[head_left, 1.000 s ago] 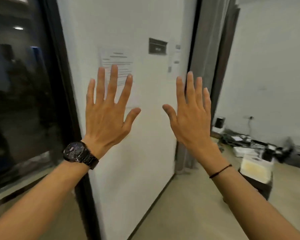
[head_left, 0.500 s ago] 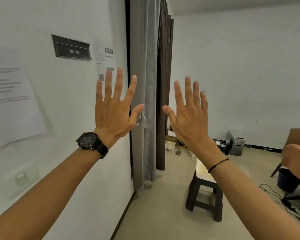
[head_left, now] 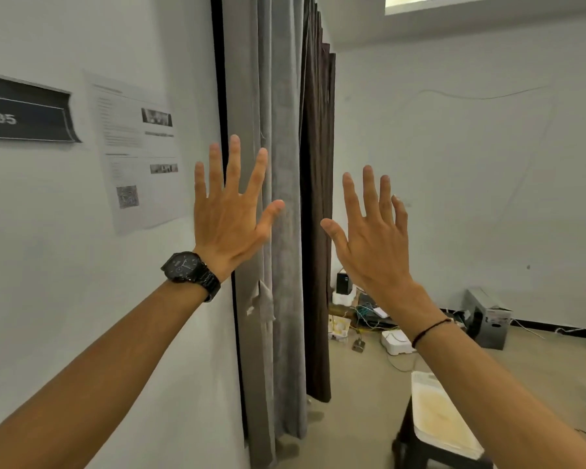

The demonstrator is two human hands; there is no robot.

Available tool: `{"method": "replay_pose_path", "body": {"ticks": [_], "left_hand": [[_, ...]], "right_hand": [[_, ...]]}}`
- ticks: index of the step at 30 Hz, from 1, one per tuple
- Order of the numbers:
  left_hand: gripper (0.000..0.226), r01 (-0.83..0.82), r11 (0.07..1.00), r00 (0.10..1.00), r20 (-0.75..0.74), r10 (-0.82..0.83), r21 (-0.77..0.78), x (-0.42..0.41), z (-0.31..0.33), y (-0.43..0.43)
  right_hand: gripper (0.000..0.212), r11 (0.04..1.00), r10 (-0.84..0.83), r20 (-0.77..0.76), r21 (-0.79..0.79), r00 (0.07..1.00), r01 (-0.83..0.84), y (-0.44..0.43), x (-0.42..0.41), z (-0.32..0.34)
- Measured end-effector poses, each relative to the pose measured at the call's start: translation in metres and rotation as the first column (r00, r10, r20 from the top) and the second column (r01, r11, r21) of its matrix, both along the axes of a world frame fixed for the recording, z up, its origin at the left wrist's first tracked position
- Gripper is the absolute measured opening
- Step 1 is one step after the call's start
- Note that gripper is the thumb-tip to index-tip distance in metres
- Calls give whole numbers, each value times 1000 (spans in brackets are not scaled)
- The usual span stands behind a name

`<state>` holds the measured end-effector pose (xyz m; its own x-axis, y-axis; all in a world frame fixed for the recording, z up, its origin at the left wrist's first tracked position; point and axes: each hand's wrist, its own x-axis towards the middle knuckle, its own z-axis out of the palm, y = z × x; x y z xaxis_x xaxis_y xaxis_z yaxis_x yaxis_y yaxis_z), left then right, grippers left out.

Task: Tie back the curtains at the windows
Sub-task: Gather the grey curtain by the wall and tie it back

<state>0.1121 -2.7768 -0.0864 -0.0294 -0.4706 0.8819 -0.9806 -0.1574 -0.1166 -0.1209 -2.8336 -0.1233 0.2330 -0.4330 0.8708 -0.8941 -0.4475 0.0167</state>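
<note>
A grey curtain (head_left: pixel 274 96) hangs in straight folds from the top of the view to the floor, beside the white wall. A dark brown curtain (head_left: pixel 317 265) hangs just behind it, to the right. A pale strip of cloth (head_left: pixel 259 301) dangles on the grey curtain at about waist height. My left hand (head_left: pixel 229 211), with a black watch on its wrist, is raised with fingers spread in front of the grey curtain's left edge. My right hand (head_left: pixel 372 231) is raised likewise, right of the brown curtain. Neither hand holds anything.
On the white wall (head_left: pixel 48 265) at left are a dark sign (head_left: pixel 24 111) and a printed sheet (head_left: pixel 136 150). A dark stool (head_left: pixel 420 448) bearing a pale pad stands at lower right. Cables, small boxes and a grey case (head_left: pixel 487 319) lie on the floor by the far wall.
The view has swung right and moved closer: the dark window is gone and the curtains now fill the centre. Both hands have stayed raised and spread.
</note>
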Motion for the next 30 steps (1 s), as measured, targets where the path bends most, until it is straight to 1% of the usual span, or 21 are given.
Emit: {"method": "replay_pose_path", "body": {"ticks": [2,6,10,13,16,21,24,27,30], "left_hand": [[81,1,1000,1000,2,-1,21,8,3,-44],[82,-35,999,999,4,35,10,28,11,-131],[80,-123,992,992,11,123,-13,49,20,-211],[77,-213,977,977,-6,213,-20,62,34,-265],[77,-285,958,958,-40,284,-15,77,53,-310],[80,-380,924,923,-72,377,-35,101,87,-372],[82,-414,906,909,-94,406,-90,116,106,-403],[87,-430,890,902,-116,416,-153,125,120,-428],[101,-415,884,908,-164,386,-216,127,132,-445]], "right_hand": [[77,1000,19,-2,5,1000,-19,-46,10,4],[77,998,64,-5,1,998,-64,-138,32,13],[77,992,127,-33,-10,991,-127,-230,60,20],[78,976,217,-52,25,975,-216,-302,83,28],[78,954,301,-63,23,952,-300,-369,107,44],[78,918,391,3,61,920,-391,-468,150,73],[79,882,465,61,55,883,-468,-522,178,89],[83,843,520,176,50,836,-536,-567,205,104],[88,784,580,312,39,753,-620,-599,230,120]]}}
